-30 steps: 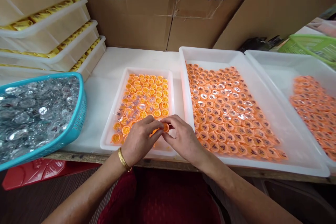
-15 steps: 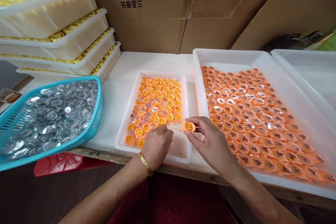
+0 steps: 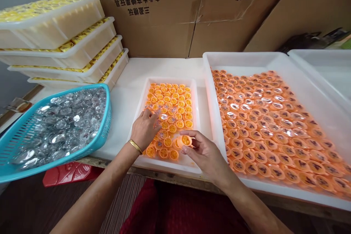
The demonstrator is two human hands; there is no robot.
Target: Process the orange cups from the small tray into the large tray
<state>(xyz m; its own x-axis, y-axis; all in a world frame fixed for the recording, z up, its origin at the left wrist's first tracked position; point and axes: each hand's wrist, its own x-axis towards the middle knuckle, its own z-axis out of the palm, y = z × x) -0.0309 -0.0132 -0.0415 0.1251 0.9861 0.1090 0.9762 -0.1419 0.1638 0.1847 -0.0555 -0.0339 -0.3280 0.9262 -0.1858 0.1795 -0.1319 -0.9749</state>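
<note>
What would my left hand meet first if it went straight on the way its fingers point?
The left hand points away into the small white tray; it would likely meet the orange cups ahead, though its height above them is unclear.

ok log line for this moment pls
left hand: on filled cups in small white tray | right hand: holds one orange cup above that tray's near end | blue basket: clear lids

Teal basket (image 3: 106, 117) — cardboard boxes (image 3: 164, 25)
</note>
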